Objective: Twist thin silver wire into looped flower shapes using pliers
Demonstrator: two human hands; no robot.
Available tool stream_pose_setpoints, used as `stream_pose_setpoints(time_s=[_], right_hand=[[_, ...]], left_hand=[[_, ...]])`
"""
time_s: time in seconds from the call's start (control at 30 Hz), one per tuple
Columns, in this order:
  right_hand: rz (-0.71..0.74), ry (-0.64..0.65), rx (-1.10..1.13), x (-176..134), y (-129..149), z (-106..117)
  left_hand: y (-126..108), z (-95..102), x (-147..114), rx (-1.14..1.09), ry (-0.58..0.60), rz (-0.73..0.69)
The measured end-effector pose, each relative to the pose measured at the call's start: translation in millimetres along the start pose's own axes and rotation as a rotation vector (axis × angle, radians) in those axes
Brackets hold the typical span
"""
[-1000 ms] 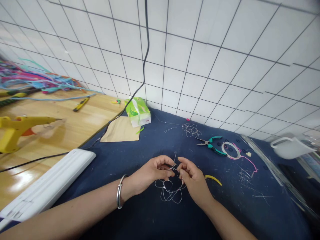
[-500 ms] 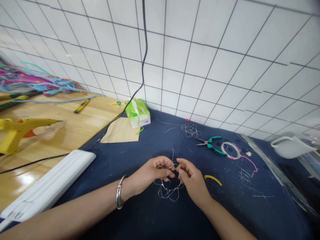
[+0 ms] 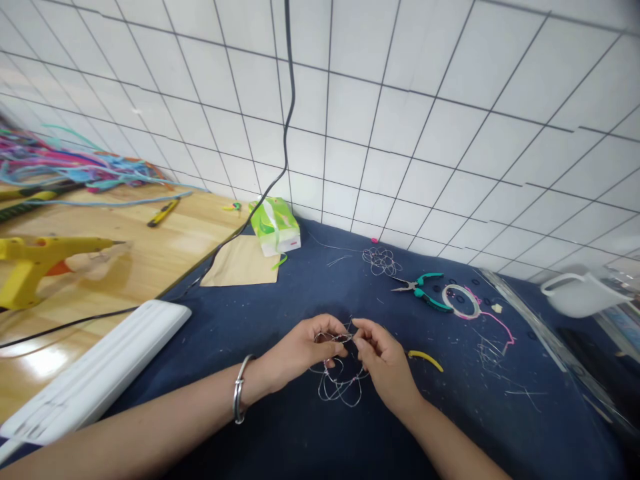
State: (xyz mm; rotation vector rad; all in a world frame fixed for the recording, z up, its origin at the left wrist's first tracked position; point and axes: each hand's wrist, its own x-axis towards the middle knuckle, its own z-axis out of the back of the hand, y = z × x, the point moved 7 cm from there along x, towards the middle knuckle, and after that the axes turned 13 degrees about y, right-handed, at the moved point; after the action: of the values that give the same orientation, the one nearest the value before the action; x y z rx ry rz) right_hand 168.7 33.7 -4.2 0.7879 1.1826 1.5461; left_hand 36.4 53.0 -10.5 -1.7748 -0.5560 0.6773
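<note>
A looped silver wire ring with petal-like loops [image 3: 342, 393] hangs between my two hands above the dark blue cloth. My left hand [image 3: 316, 343] pinches its upper left side between thumb and fingers. My right hand [image 3: 383, 353] is closed at the ring's upper right, fingertips together on the wire near the left fingertips. Exactly where the wire ends run is hidden by the fingers. A yellow curved handle [image 3: 426, 360] sticks out beside my right hand; the rest of that tool is covered. Farther back lies another flower-shaped wire piece [image 3: 381, 261].
Teal-handled pliers [image 3: 423, 290], a white spool ring [image 3: 445, 303] and wire scraps [image 3: 490, 353] lie to the right. A white power strip [image 3: 100, 367] and a yellow glue gun [image 3: 30, 267] are left. A tissue pack [image 3: 276, 227] stands near the tiled wall.
The wire end that stood up above my hands has come down towards my fingertips. Both hands stay almost in place, and the wire ring has shifted slightly.
</note>
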Motion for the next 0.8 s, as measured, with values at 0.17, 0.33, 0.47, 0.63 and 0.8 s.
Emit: stream_pose_setpoints(time_s=[0.17, 0.33, 0.47, 0.63, 0.8], right_hand=[[0.010, 0.020, 0.022, 1, -1, -2], [0.032, 0.013, -0.011, 2, 0, -4], [0.057, 0.004, -0.082, 1, 3, -3], [0.077, 0.008, -0.116, 0, 5, -5], [0.039, 0.014, -0.044, 1, 1, -7]], left_hand=[[-1, 3.9, 1, 0.066, -0.040, -0.028], [-11, 6.9, -2, 0.396, -0.146, -0.131], [-21, 5.2, -7, 0.602, -0.200, -0.188], [-26, 6.0, -8, 0.710, -0.222, -0.182], [-18, 10.2, -6, 0.664, -0.215, -0.123]])
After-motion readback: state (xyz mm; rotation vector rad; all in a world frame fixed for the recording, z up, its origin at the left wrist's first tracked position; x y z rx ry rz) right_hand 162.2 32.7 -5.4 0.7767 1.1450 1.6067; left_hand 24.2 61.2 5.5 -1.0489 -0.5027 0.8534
